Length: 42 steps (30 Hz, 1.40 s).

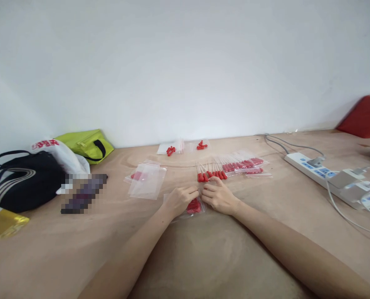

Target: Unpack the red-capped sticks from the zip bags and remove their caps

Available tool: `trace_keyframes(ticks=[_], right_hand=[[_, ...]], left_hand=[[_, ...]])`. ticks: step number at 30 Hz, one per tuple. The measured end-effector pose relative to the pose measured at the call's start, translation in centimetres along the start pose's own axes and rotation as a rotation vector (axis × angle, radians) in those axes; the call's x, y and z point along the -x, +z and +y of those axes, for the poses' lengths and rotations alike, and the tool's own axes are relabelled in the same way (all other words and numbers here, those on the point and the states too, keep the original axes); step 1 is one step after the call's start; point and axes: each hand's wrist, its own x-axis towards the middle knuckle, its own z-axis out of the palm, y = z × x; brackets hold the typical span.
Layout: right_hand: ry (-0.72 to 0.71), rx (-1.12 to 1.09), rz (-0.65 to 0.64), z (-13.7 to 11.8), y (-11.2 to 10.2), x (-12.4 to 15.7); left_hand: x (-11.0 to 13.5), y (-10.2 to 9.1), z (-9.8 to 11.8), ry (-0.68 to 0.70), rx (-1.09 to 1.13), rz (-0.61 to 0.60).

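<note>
My left hand [181, 198] and my right hand [218, 195] meet at the middle of the table, fingers curled and pinched on the top edge of a small clear zip bag [193, 206] holding red pieces. Just beyond my fingers lies a row of several thin clear pipettes with red bulbs [211, 173]. More red-bulbed pipettes sit in clear bags [244, 164] to the right of that row. A stack of empty clear zip bags [147, 179] lies left of my left hand.
Two small bags with red pieces [185, 147] lie near the wall. A black bag [23, 178], a white plastic bag [60, 155] and a green pouch [85, 144] sit at the left. A white power strip [312, 168] with cables and a red object [363, 118] are at the right.
</note>
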Motion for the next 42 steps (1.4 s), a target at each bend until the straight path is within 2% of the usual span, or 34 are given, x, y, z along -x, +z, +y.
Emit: trace_keyframes(ticks=[2,4,7,10,14,19,24,29,34,39,42], right_hand=[[-0.163,0.182,-0.082,0.2,-0.5,0.1],[-0.198,0.280,-0.096,0.4,-1.1,0.3],[-0.131,0.165,-0.122,0.4,-1.9,0.8],[-0.026,-0.039,-0.111,0.4,-2.0,1.2],[0.082,-0.137,-0.075,0.2,-1.1,1.1],[0.196,-0.153,-0.094,0.4,-0.5,1.0],[0.287,-0.309,-0.106,1.1,-0.9,1.4],[0.438,-0.488,-0.074,1.4,-0.6,1.5],[0.606,-0.543,-0.022,1.0,-0.1,1.2],[0.590,-0.633,-0.006,0.9,0.1,1.3],[0.572,-0.632,-0.065,1.0,-0.2,1.4]], left_hand=[[0.0,-0.4,0.0,-0.052,0.061,0.036],[0.4,-0.8,0.3,-0.133,0.133,0.100],[2.0,-1.3,1.1,-0.283,0.208,0.153],[4.5,-1.5,2.1,-0.386,0.194,0.121],[6.6,-1.5,2.8,-0.376,0.225,0.058],[5.1,-1.3,2.1,-0.346,0.314,0.034],[3.3,-1.0,1.3,-0.326,0.359,0.028],[2.9,-1.1,1.3,-0.331,0.356,-0.009],[3.1,-1.5,1.3,-0.299,0.360,-0.028],[3.1,-1.5,1.2,-0.316,0.407,-0.049],[3.2,-1.5,1.4,-0.349,0.434,-0.052]])
